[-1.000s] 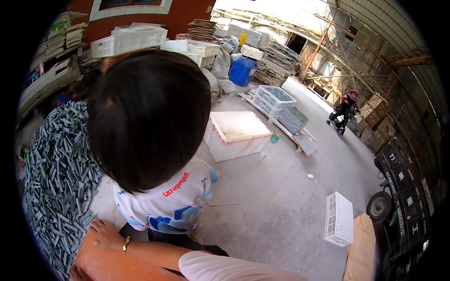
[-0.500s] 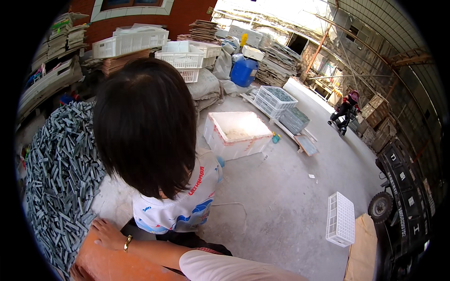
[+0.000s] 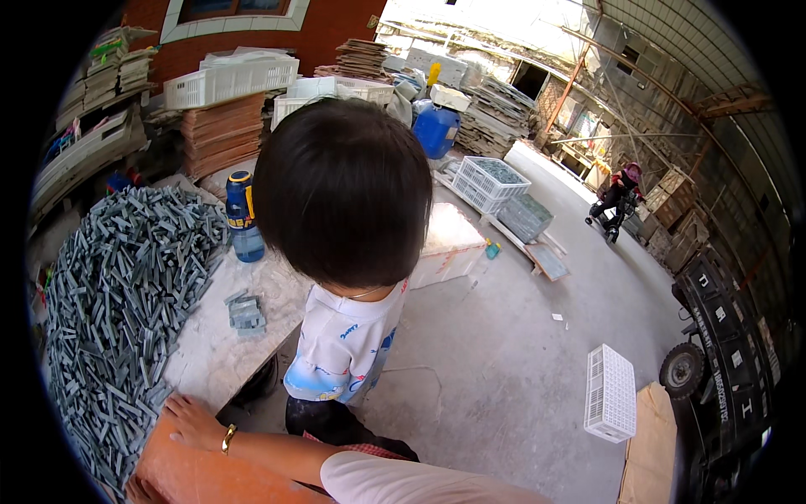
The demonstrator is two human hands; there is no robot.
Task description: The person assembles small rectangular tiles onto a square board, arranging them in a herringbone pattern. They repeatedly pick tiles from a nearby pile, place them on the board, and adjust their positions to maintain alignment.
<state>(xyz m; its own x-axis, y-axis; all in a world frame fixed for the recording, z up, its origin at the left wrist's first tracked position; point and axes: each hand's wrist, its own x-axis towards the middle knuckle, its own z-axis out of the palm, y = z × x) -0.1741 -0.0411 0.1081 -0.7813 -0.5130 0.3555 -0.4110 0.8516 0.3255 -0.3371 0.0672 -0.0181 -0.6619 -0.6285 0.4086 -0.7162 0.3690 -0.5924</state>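
Child [image 3: 344, 252] shifted right; one bottle [image 3: 242, 217] revealed; one hand [image 3: 189, 420] flat.

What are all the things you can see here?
Grey sticks: a big pile, on the table at left.
Bottle: one, blue, on the table by the pile.
Child: one, dark hair, white shirt, in the middle.
White crates: several; one on the floor at right, others at the back.
Blue drum: one, at the back.
Cart: one, dark, at the right edge.
Hand: one, gold bracelet, on an orange surface, bottom left, empty.
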